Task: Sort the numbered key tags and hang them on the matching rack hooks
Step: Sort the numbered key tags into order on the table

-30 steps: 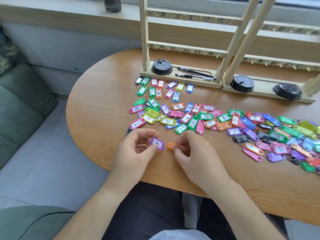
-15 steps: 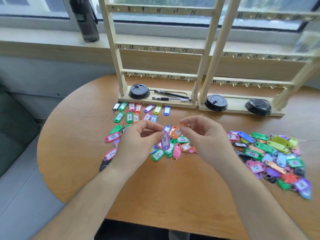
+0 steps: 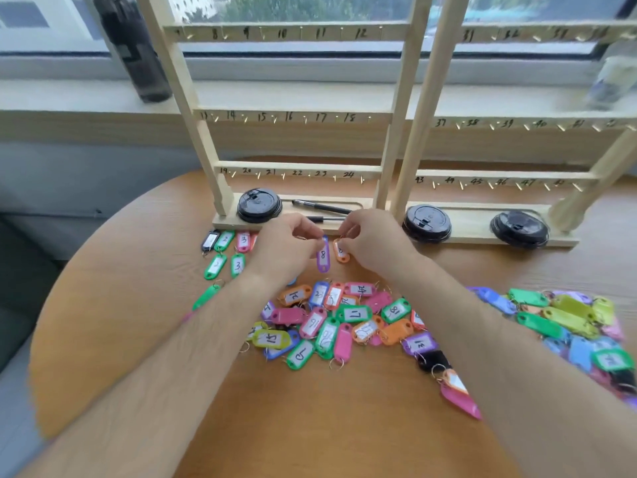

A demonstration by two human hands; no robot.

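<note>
Table [image 3: 110,305] beneath outstretched hands [image 3: 287,250] [image 3: 374,244] with tags [image 3: 323,257] [image 3: 341,254]

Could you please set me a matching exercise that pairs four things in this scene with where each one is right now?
Things:
1. purple tag 8
2. orange tag
3. dark bottle
4. black pens

Places:
A. lying on the rack base
B. pinched by the right hand
C. standing on the windowsill
D. pinched by the left hand

Pairs: 1-D, 2-B, 3-C, 4-A.
</note>
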